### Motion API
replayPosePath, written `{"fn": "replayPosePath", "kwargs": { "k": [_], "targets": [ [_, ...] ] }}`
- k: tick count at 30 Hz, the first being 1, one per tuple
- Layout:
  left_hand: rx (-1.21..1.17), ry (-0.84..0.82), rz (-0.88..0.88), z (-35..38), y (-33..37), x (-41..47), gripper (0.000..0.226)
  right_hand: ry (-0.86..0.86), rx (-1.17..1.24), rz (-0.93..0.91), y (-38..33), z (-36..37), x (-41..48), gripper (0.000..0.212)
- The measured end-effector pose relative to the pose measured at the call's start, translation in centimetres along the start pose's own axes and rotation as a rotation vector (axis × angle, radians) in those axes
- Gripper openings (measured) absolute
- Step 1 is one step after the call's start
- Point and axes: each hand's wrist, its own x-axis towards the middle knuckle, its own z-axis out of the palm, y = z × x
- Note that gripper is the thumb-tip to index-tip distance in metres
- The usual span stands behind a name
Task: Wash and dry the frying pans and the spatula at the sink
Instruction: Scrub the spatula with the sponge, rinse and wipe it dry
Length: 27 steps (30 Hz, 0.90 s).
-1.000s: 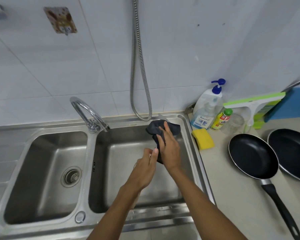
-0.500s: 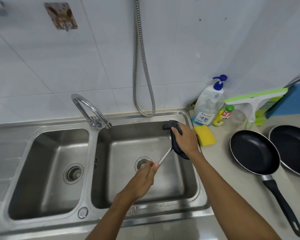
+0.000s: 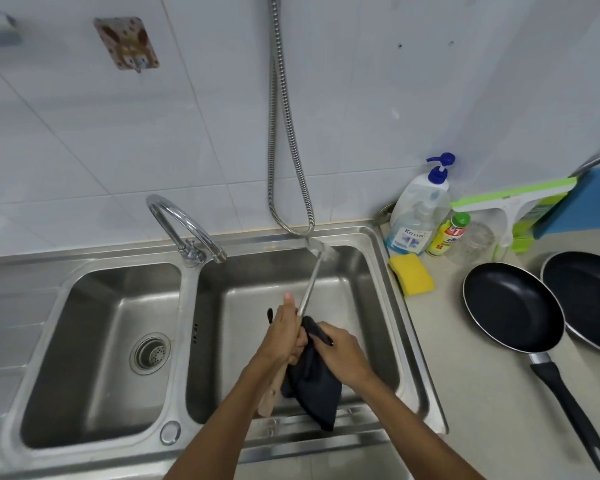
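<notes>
- My left hand [image 3: 284, 336] is curled tight round the spatula [image 3: 310, 282], just where the metal stick meets the wooden handle. The thumb pokes up.
- My right hand [image 3: 343, 355] is squeezing the cloth [image 3: 312, 386]. Its fingers are wrapped round the dark cloth, right next to my left hand.
- Here is what changed. A second ago the cloth was bunched over the flat end of the spatula, up at the back of the sink [image 3: 187, 306]. Now the cloth has come down to the handle end, over the front of the sink's right bowl.
- So the flat end is bare now. It points toward the back of the sink. It looks blurry, so I cannot say if it is dry.
- The spatula is held over the right bowl of the sink, with its wooden end near the front.
- The loose end of the cloth hangs down over the front edge of the sink.
- I think this means the wipe has gone from the top of the spatula to the bottom. Drying it looks nearly done. Only the wooden handle seems left to rub.
- The pans [image 3: 511, 306] lie on the counter to the right of the sink, side by side and facing up. No hand is on them. I cannot tell if they are wet.
- The sponge [image 3: 411, 273] sits just past the sink's right edge, near the back.
- Next, I guess, the spatula can be put down to the right of the sink, by the pans.
</notes>
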Motion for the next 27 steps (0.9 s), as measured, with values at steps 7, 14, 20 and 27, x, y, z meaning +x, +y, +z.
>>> {"fn": "replayPosePath", "kwargs": {
  "k": [7,14,20,27],
  "targets": [
    [0.25,0.043,0.2,0.5,-0.2,-2.0,0.059,0.217,-0.027,0.061,1.2,-4.9,-0.1,0.009],
    [0.654,0.209,0.314,-0.1,-5.2,-1.4,0.048,0.501,-0.444,0.055,2.1,-14.4,-2.6,0.008],
    [0.856,0.316,0.278,0.4,-6.3,-1.1,0.04,0.612,-0.688,0.145,4.3,-15.7,-6.1,0.02],
    [0.764,0.334,0.246,0.6,-6.7,-1.1,0.023,0.703,-0.672,0.14,4.2,-16.6,-9.2,0.031]
  ]
}}
